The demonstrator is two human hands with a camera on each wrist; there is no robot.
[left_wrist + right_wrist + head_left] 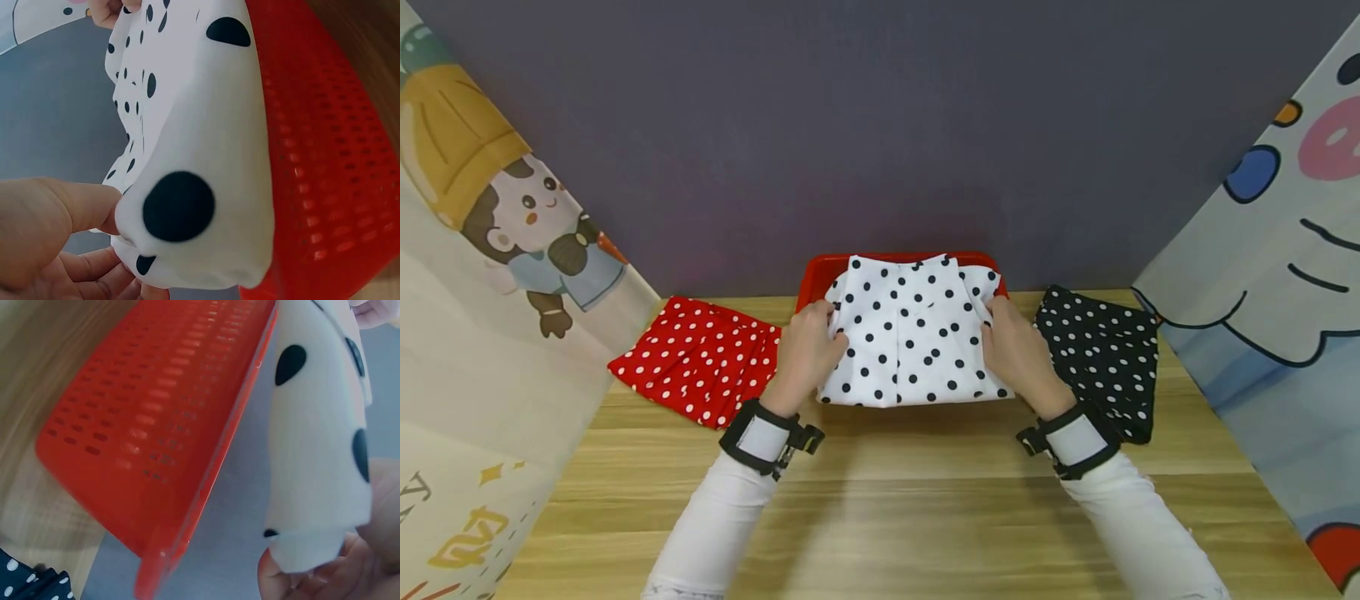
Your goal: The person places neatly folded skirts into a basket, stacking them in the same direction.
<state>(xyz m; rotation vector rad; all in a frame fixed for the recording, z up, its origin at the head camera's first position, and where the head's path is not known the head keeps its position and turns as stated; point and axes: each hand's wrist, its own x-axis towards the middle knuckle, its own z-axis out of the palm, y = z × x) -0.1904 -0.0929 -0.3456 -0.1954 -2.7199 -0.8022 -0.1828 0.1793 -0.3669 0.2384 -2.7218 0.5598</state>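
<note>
A folded white cloth with black polka dots (917, 333) is held between both hands, over a red plastic basket (820, 273). My left hand (807, 350) grips its left edge; in the left wrist view the thumb (94, 203) lies on the near side with fingers behind. The right hand (1022, 350) grips the right edge, its fingers (278, 575) curled under the cloth end. In the right wrist view the cloth is above the rim of the perforated basket (125, 437), with a gap between them. The cloth hides most of the basket from the head view.
A folded red cloth with white dots (707, 358) lies on the wooden table (925, 517) to the left. A folded black cloth with white dots (1105, 358) lies to the right. Behind stands a dark grey wall (880, 125), with printed curtains (490, 350) at both sides.
</note>
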